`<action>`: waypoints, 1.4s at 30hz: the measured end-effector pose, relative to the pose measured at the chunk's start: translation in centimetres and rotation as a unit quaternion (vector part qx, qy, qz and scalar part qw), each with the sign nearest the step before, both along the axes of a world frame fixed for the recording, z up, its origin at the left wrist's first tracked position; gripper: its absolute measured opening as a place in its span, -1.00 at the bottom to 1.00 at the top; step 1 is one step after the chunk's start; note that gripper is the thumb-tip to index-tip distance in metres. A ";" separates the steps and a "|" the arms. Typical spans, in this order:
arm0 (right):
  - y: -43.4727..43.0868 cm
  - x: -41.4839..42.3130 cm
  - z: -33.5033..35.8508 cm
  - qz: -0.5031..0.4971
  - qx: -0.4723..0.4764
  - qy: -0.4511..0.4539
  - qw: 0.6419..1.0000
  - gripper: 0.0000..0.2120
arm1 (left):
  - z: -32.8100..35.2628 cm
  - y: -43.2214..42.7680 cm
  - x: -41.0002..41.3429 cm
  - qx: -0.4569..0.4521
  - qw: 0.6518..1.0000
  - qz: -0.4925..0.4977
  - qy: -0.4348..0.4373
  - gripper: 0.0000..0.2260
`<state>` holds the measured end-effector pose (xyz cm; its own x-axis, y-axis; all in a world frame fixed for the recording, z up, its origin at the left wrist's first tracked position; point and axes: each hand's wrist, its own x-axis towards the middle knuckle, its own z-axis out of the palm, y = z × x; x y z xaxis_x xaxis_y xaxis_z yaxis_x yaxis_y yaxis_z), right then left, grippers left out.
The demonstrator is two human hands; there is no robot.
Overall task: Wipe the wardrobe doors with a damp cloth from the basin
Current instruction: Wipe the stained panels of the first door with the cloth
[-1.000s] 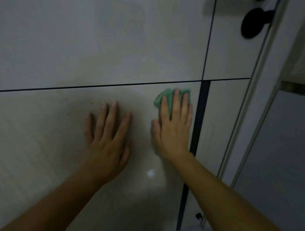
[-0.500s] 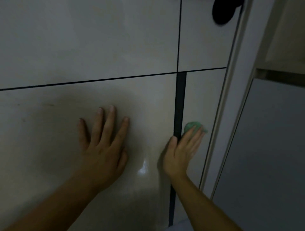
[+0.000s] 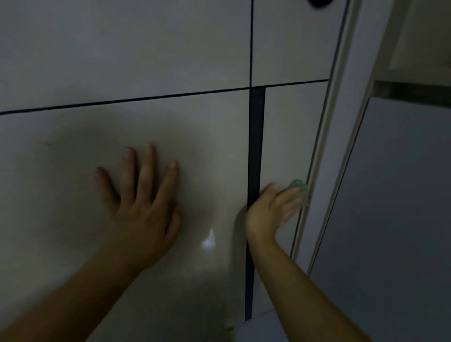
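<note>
The person's left hand (image 3: 144,210) lies flat on the wide lower wardrobe door (image 3: 61,195), palm against the glossy pale surface, fingers straight and spread, thumb tucked along the side; it grips nothing. The right hand (image 3: 268,210) is further right, across the dark vertical gap (image 3: 256,146) that separates the wide door from the narrow lower door (image 3: 290,136); its heel sits over the gap and its fingers (image 3: 290,203) reach out roughly straight over the narrow door, laid on the green cloth (image 3: 299,188) and pressing it to the surface rather than clutching it; the fingertips are blurred, so the finer lie of them cannot be told. The cloth is bunched small, mostly covered by the fingers, with only a green edge showing beyond them; it sits at the far right edge of the narrow door, just beside the pale upright frame (image 3: 341,117) that runs slantwise up the view. Both bare forearms rise from the bottom edge of the view. A thin dark horizontal seam (image 3: 146,98) divides the lower doors from the upper doors (image 3: 122,48) above; a black knob (image 3: 321,2) is cut off by the top edge, above the narrow column. A small bright glare (image 3: 208,240) shines on the wide door between the two wrists, and a soft shadow surrounds the left hand. To the right of the frame stands a flat grey panel (image 3: 402,219); the light is dim throughout.
</note>
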<state>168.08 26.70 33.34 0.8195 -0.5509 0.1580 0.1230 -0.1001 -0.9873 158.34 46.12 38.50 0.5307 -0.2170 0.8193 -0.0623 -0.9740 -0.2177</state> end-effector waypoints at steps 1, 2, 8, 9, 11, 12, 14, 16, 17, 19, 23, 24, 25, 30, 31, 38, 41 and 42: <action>0.1 0.2 2.3 -0.004 0.001 -0.004 1.000 -0.31 | 0.0 0.0 0.0 0.000 1.000 0.001 0.000 -0.34; 0.2 0.6 4.8 -0.011 -0.022 -0.028 0.999 -0.29 | 0.0 0.0 -0.1 0.001 1.000 0.002 0.000 -0.34; -0.3 2.4 7.5 -0.075 -0.213 -0.203 0.953 -0.35 | 0.1 0.4 -0.3 0.013 1.000 0.006 0.002 -0.35; 0.2 1.6 4.5 -0.048 -0.232 -0.201 0.950 -0.36 | 0.1 0.5 -0.4 0.015 1.000 0.008 -0.001 -0.35; 1.4 -0.7 -2.7 0.005 -0.277 -0.187 0.942 -0.38 | 0.3 0.6 -0.6 0.019 1.000 0.006 0.001 -0.35; 1.9 -1.7 -5.4 0.025 -0.295 -0.179 0.938 -0.37 | 0.5 0.7 -0.9 0.019 1.000 0.000 0.007 -0.34; 2.8 -2.5 -6.6 0.047 -0.296 -0.167 0.939 -0.35 | 1.1 1.2 -1.9 0.014 0.999 -0.028 0.019 -0.36; 3.6 -2.3 -3.2 0.041 -0.308 -0.205 0.928 -0.32 | 1.5 2.0 -3.3 0.004 0.999 -0.045 0.021 -0.39; 4.1 -2.2 -0.3 0.034 -0.332 -0.244 0.910 -0.32 | 1.6 2.5 -3.9 -0.004 0.999 -0.040 0.014 -0.40; 6.0 -2.2 5.4 0.028 -0.410 -0.312 0.857 -0.32 | 1.4 3.8 -5.2 -0.028 1.000 0.002 -0.002 -0.39; 9.9 -4.1 7.5 0.083 -0.603 -0.422 0.671 -0.31 | 1.2 7.1 -6.6 -0.063 0.993 0.095 -0.014 -0.33; 10.1 -4.5 6.1 0.103 -0.641 -0.444 0.617 -0.33 | 1.3 8.0 -6.9 -0.066 0.992 0.109 -0.010 -0.33; 9.8 -4.6 4.9 0.115 -0.669 -0.463 0.570 -0.35 | 1.3 8.8 -7.2 -0.062 0.991 0.117 -0.003 -0.32; 10.1 -4.2 10.7 0.084 -0.641 -0.470 0.601 -0.39 | 1.3 10.5 -8.0 -0.026 0.995 0.097 0.017 -0.33; 10.6 -4.3 12.0 0.074 -0.621 -0.461 0.629 -0.39 | 1.3 10.7 -8.0 -0.023 0.996 0.089 0.015 -0.33; 10.5 -5.1 4.0 0.100 -0.727 -0.481 0.481 -0.34 | 1.4 12.4 -9.2 -0.048 0.998 0.031 -0.023 -0.36; 13.0 -6.0 8.7 0.063 -0.681 -0.481 0.549 -0.37 | 1.5 14.0 -9.9 -0.078 0.993 0.071 -0.049 -0.35; 14.5 -6.5 10.8 0.054 -0.656 -0.478 0.582 -0.38 | 1.5 14.4 -10.0 -0.087 0.992 0.082 -0.049 -0.34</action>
<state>161.59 41.21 44.17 0.0308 0.6037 0.7966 0.6288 -0.6312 0.4540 148.31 60.52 39.99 0.4633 0.0148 0.8861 0.1134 -0.9926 -0.0427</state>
